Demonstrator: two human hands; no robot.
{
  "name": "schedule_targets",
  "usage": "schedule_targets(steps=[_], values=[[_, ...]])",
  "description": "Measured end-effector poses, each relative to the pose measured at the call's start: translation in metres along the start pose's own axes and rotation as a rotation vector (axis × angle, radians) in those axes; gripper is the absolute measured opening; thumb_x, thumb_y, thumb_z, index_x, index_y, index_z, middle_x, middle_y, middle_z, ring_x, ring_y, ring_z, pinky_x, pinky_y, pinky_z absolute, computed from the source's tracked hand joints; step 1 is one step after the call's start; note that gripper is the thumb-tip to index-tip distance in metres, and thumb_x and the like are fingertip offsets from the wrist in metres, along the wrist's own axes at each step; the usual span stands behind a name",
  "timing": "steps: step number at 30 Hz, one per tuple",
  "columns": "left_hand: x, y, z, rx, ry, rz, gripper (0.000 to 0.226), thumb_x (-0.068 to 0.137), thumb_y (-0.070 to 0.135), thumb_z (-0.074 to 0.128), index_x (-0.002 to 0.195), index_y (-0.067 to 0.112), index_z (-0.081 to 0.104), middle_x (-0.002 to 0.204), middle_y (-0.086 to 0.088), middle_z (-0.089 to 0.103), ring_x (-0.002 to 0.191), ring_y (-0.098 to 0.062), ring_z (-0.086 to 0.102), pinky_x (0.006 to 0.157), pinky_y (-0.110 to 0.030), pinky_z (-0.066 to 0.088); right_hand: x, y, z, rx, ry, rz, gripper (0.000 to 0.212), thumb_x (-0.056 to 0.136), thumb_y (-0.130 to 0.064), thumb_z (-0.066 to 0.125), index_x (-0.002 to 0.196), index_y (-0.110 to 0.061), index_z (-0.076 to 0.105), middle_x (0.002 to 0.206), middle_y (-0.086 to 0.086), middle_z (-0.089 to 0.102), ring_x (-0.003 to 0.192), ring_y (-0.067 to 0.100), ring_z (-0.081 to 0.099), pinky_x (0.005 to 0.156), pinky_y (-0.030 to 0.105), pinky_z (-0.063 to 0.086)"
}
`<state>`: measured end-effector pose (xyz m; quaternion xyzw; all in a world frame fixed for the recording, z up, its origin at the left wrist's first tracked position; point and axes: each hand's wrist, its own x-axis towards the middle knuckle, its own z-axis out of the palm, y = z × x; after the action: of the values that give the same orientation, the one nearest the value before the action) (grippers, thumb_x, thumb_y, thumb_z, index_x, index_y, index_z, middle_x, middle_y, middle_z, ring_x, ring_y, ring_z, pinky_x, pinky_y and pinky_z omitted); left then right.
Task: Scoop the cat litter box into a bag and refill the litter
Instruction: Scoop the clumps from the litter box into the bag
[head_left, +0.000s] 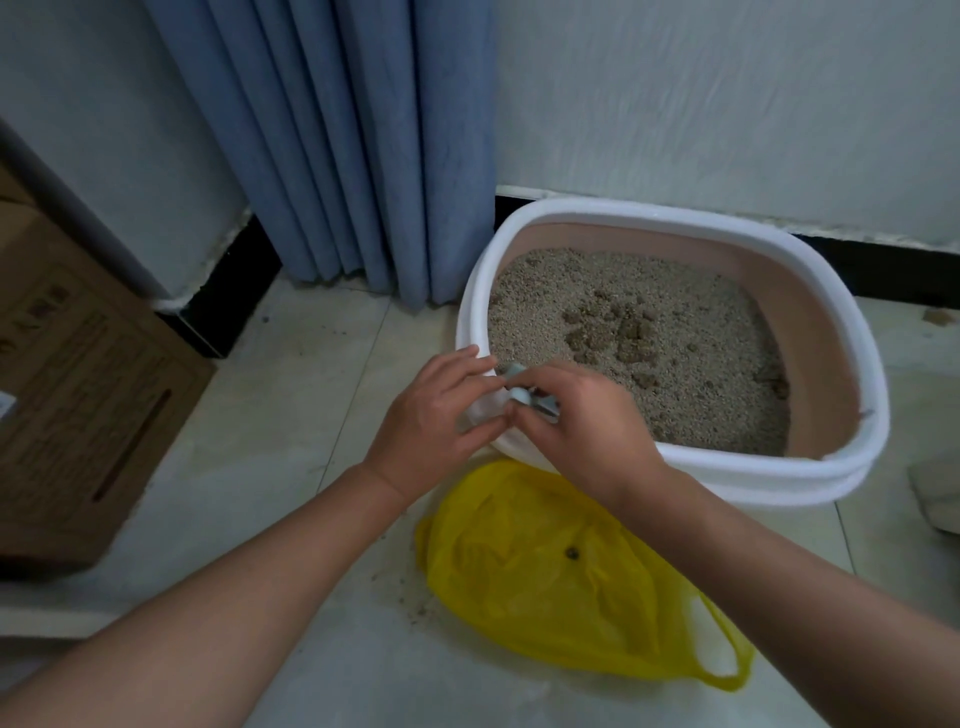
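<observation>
At the litter box (675, 461) rim, left hand (436, 415) and right hand (589, 423), both tight around a mostly hidden pale item (514, 370).

The litter box (727, 473) lies open from above — your left hand (436, 415) and right hand (587, 426), pinching a small grey object (543, 406), crowd its near-left rim. A yellow bag (561, 582) covers the floor in front; a cardboard box (78, 389) blocks the left.

Your arms are bare: your left forearm (234, 587) and your right forearm (779, 571) show uncovered skin along all of their visible length, down to the wrists. Your left grip (431, 415) and your right grip (587, 421) are bare hands as well.
</observation>
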<state>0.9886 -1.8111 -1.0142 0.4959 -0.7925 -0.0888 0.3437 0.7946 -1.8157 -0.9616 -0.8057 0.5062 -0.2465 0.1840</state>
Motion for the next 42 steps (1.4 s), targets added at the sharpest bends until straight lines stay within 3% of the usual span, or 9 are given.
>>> schedule_targets(steps=[6, 13, 15, 18, 23, 27, 34, 38, 42], values=[[-0.002, 0.001, 0.004, -0.012, 0.018, 0.004, 0.042, 0.085, 0.034, 0.079, 0.117, 0.008, 0.071, 0.129, -0.005, 0.064, 0.131, -0.024, 0.051, 0.105, -0.041, 0.048, 0.002, 0.016, -0.022, 0.014, 0.111, 0.044, 0.013, 0.097, -0.026, 0.058, 0.102, -0.023, 0.070, 0.097, -0.005, 0.070, 0.082, 0.016, 0.065, 0.072, 0.039, 0.054], [-0.002, 0.000, 0.005, -0.014, 0.022, 0.000, 0.043, 0.083, 0.034, 0.079, 0.116, 0.008, 0.071, 0.127, -0.006, 0.064, 0.130, -0.025, 0.052, 0.105, -0.044, 0.047, 0.000, 0.050, -0.044, 0.083, 0.211, 0.238, 0.013, 0.096, -0.026, 0.058, 0.098, -0.022, 0.070, 0.074, -0.004, 0.070, 0.067, 0.014, 0.065, 0.061, 0.039, 0.054], [-0.001, -0.001, 0.006, -0.006, 0.025, 0.008, 0.043, 0.082, 0.033, 0.081, 0.116, 0.008, 0.071, 0.127, -0.006, 0.065, 0.130, -0.026, 0.053, 0.105, -0.044, 0.047, -0.002, 0.058, -0.049, 0.093, 0.224, 0.276, 0.011, 0.096, -0.024, 0.059, 0.096, -0.023, 0.071, 0.071, -0.005, 0.069, 0.061, 0.011, 0.062, 0.056, 0.033, 0.049], [-0.001, -0.003, 0.006, 0.004, 0.039, 0.029, 0.042, 0.082, 0.032, 0.082, 0.115, 0.008, 0.072, 0.126, -0.006, 0.065, 0.129, -0.025, 0.054, 0.104, -0.043, 0.048, -0.004, 0.066, -0.061, 0.082, 0.205, 0.334, 0.010, 0.092, -0.021, 0.063, 0.093, -0.024, 0.073, 0.067, -0.010, 0.065, 0.054, 0.006, 0.054, 0.053, 0.026, 0.039], [0.001, -0.005, 0.005, 0.007, 0.046, 0.047, 0.043, 0.080, 0.031, 0.085, 0.114, 0.008, 0.073, 0.124, -0.006, 0.066, 0.126, -0.026, 0.055, 0.104, -0.042, 0.048, -0.010, 0.078, -0.077, -0.031, 0.132, 0.402, 0.011, 0.088, -0.015, 0.065, 0.086, -0.024, 0.070, 0.074, -0.012, 0.066, 0.062, 0.010, 0.059, 0.056, 0.026, 0.044], [-0.001, -0.002, 0.005, 0.005, 0.050, 0.037, 0.042, 0.084, 0.035, 0.080, 0.115, 0.008, 0.072, 0.126, -0.006, 0.066, 0.128, -0.024, 0.055, 0.105, -0.043, 0.048, -0.020, 0.083, -0.074, -0.140, 0.055, 0.385, 0.017, 0.088, -0.016, 0.063, 0.096, -0.026, 0.074, 0.078, -0.008, 0.068, 0.071, 0.015, 0.062, 0.065, 0.028, 0.044], [-0.002, 0.006, 0.005, 0.001, 0.031, -0.040, 0.048, 0.083, 0.047, 0.072, 0.114, 0.010, 0.072, 0.127, -0.004, 0.065, 0.130, -0.020, 0.053, 0.107, -0.042, 0.046, -0.027, 0.095, -0.073, -0.258, -0.056, 0.401, 0.025, 0.093, -0.010, 0.049, 0.095, -0.018, 0.073, 0.067, -0.002, 0.059, 0.058, 0.017, 0.052, 0.052, 0.029, 0.029], [0.009, 0.011, 0.000, 0.088, -0.003, 0.019, 0.048, 0.081, 0.052, 0.073, 0.103, 0.009, 0.074, 0.111, -0.003, 0.070, 0.116, -0.021, 0.061, 0.111, -0.048, 0.040, -0.029, 0.103, -0.087, -0.246, -0.042, 0.465, 0.026, 0.096, -0.012, 0.046, 0.095, -0.019, 0.071, 0.063, -0.002, 0.060, 0.056, 0.017, 0.055, 0.050, 0.028, 0.033], [0.012, 0.024, 0.010, 0.016, -0.026, 0.041, 0.033, 0.085, 0.043, 0.076, 0.094, 0.011, 0.074, 0.096, 0.002, 0.067, 0.093, -0.019, 0.062, 0.094, -0.042, 0.051, -0.026, 0.112, -0.102, -0.251, 0.009, 0.557, 0.026, 0.097, -0.015, 0.047, 0.100, -0.019, 0.073, 0.067, 0.002, 0.063, 0.060, 0.021, 0.056, 0.053, 0.030, 0.038]])
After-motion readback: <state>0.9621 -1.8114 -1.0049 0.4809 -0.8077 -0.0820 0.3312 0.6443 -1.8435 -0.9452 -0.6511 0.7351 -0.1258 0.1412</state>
